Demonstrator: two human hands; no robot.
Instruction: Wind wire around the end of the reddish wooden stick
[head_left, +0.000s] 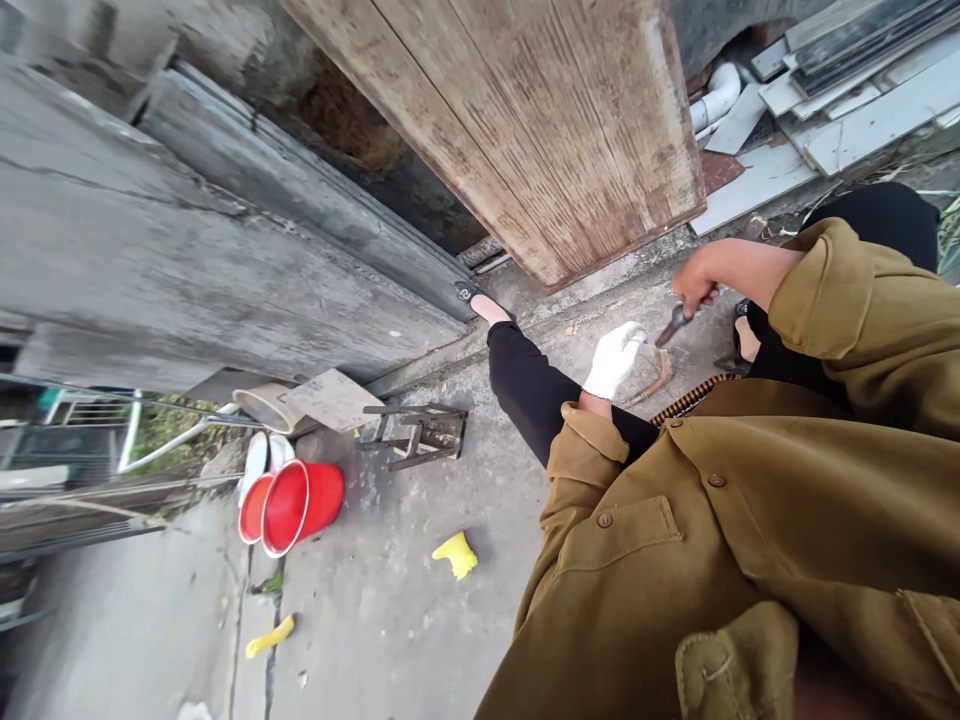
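My left hand (616,358) wears a white work glove and is low over the concrete, its fingers curled together. Whatever may be in those fingers I cannot make out. My right hand (696,278) is bare and closed around a tool with a dark brown, rounded end (673,328), which points down toward the glove. The tool's full shape is hidden by the hand. Just below it, close to the gloved fingers, is a curved brown, rusty-looking piece (654,378). I cannot tell whether it joins the tool.
A weathered wooden panel (555,130) stands ahead, with grey boards (225,240) to its left. White planks and tiles (840,120) are stacked at right. Leftward are a small wooden stool (427,437), red buckets (319,500) and yellow pieces (456,555) on the concrete ground (390,620).
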